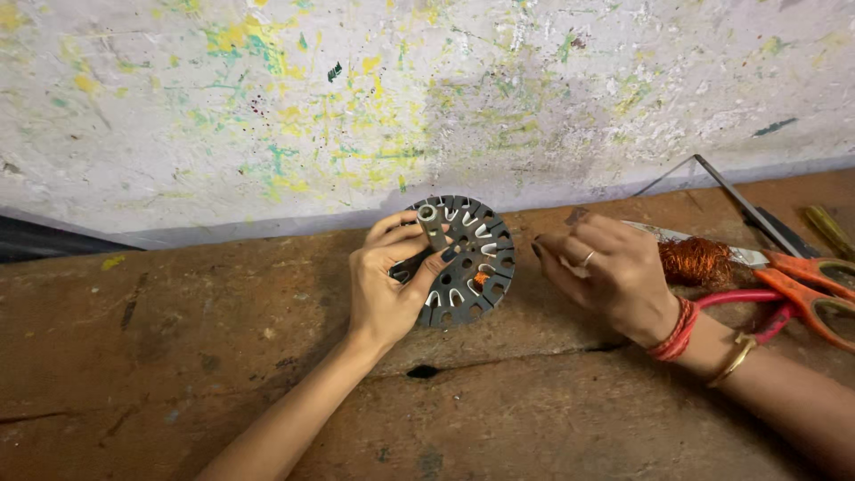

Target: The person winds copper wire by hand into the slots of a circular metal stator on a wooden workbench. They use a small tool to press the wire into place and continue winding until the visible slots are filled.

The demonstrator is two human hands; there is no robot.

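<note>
- far left: the brown, worn tabletop [178,356] runs bare to the frame edge, with a dark strip where it meets the wall; there is plenty of room to move on this side.
- the left hand [385,285] holds a dark round slotted metal core [468,263] upright just above the tabletop, thumb and fingers closed around its short central shaft [431,223], so this grip is firmly taken.
- the core sits in the middle of the view, close to the paint-spattered wall [427,98] behind it; there is little room at the back.
- its slots look almost all empty: only a small patch of orange shows in one slot at the lower right, so i judge the winding work barely begun, with nearly every slot left to fill.
- the right hand [606,272] hovers just beside the core's right rim, fingers curled and pinched loosely; i cannot tell whether they hold a fine strand, nothing shows clearly.
- right of that hand lies a tangle of copper wire [696,261], then orange-handled scissors [806,285] and a thin metal rod [748,209] by the wall; this side is crowded, so sweeping rightward risks snagging.
- a crack in the tabletop sits below the core, in front of the hands.
</note>
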